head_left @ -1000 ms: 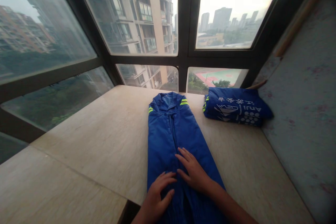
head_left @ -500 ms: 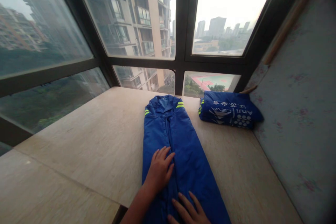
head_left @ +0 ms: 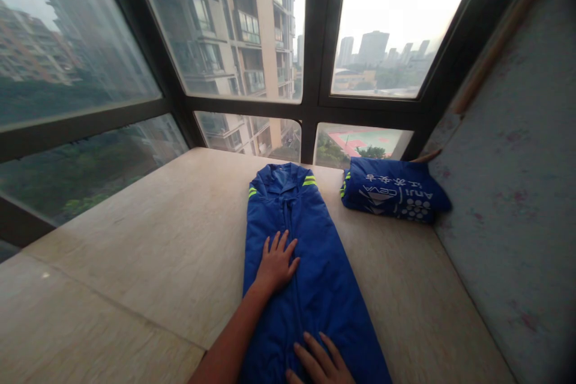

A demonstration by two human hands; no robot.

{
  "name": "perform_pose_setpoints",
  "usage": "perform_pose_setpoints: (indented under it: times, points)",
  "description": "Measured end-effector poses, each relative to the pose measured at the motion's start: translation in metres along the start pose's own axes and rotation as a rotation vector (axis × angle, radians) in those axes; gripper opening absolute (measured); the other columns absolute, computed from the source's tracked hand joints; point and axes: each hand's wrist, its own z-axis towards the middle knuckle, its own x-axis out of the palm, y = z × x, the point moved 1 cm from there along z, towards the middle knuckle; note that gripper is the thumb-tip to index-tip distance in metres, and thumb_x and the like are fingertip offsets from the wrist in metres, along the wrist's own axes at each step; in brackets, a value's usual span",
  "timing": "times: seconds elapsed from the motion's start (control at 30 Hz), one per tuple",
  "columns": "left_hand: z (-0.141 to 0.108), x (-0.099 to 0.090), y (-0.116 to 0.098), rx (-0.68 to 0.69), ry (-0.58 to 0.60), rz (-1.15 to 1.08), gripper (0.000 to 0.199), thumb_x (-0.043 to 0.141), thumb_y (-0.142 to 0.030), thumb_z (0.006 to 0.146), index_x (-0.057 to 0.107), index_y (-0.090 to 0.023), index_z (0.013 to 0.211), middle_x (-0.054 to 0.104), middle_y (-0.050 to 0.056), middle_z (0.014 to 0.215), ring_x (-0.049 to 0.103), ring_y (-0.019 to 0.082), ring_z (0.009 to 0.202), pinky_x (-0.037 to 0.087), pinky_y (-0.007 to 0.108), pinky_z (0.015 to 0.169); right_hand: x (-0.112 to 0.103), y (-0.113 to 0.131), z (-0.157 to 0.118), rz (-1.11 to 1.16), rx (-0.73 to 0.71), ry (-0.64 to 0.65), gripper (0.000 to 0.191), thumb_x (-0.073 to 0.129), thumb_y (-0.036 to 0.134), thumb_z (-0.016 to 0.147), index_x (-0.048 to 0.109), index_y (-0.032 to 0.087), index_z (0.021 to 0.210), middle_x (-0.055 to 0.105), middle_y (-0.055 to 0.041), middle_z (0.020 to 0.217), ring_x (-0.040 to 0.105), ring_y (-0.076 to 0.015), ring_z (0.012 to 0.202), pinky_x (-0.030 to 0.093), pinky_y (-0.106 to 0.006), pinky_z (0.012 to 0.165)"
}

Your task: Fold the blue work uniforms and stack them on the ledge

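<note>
A blue jacket (head_left: 315, 264) with yellow-green shoulder stripes lies front up on the stone ledge, its collar toward the window and its sides tucked into a long narrow shape. My left hand (head_left: 276, 264) rests flat with fingers spread on the jacket's middle, along the front closure. Lower down, at the bottom edge of the view, my right hand (head_left: 321, 363) lies on the cloth with its fingers apart. The jacket's lower end runs out of view.
A folded blue garment (head_left: 389, 189) with white print sits at the back right, against the patterned wall (head_left: 504, 222). The pale stone ledge (head_left: 148, 240) stretches left and meets dark window frames (head_left: 310, 72) along the back.
My left hand has slid up the jacket toward the collar and its fingers have flattened and spread. My right hand has stayed almost in place.
</note>
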Motion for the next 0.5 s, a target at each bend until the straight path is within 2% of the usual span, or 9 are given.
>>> perform_pose_setpoints:
  times: [0.13,0.27,0.4,0.5]
  points:
    - [0.0,0.0,0.001,0.003,-0.021,-0.004,0.051,0.043,-0.046,0.096,0.045,-0.029,0.145,0.039,0.008,0.157,0.031,0.032,0.145,0.017,0.059,0.118,0.008,-0.001,-0.001,0.046,0.01,0.021,0.024,0.059,0.037,0.093,0.063,0.032,0.117,0.076,-0.0025,0.108,0.072,-0.0235,0.095,0.061,-0.035,0.076]
    - [0.0,0.002,0.001,-0.002,-0.036,-0.003,0.05,0.043,-0.046,0.096,0.047,-0.029,0.143,0.04,0.009,0.156,0.031,0.032,0.145,0.017,0.059,0.119,0.013,-0.002,0.009,0.053,0.034,0.083,0.02,0.063,0.041,0.09,0.063,0.03,0.107,0.075,-0.0027,0.099,0.072,-0.0245,0.088,0.061,-0.035,0.072]
    - [-0.005,-0.001,-0.003,-0.01,-0.025,-0.016,0.049,0.046,-0.044,0.096,0.05,-0.027,0.141,0.041,0.011,0.155,0.033,0.033,0.143,0.02,0.06,0.117,-0.005,-0.012,0.034,0.14,-0.007,0.33,0.016,0.069,0.038,0.086,0.063,0.026,0.096,0.073,0.0001,0.084,0.071,-0.0207,0.071,0.056,-0.026,0.056]
    - [-0.012,-0.013,-0.006,0.029,0.012,-0.029,0.05,0.052,-0.048,0.092,0.054,-0.026,0.137,0.044,0.014,0.152,0.037,0.036,0.141,0.028,0.061,0.112,-0.039,-0.025,0.06,0.295,-0.071,0.575,0.013,0.066,0.031,0.089,0.064,0.026,0.101,0.072,0.0021,0.081,0.067,-0.0152,0.059,0.044,-0.02,0.043]
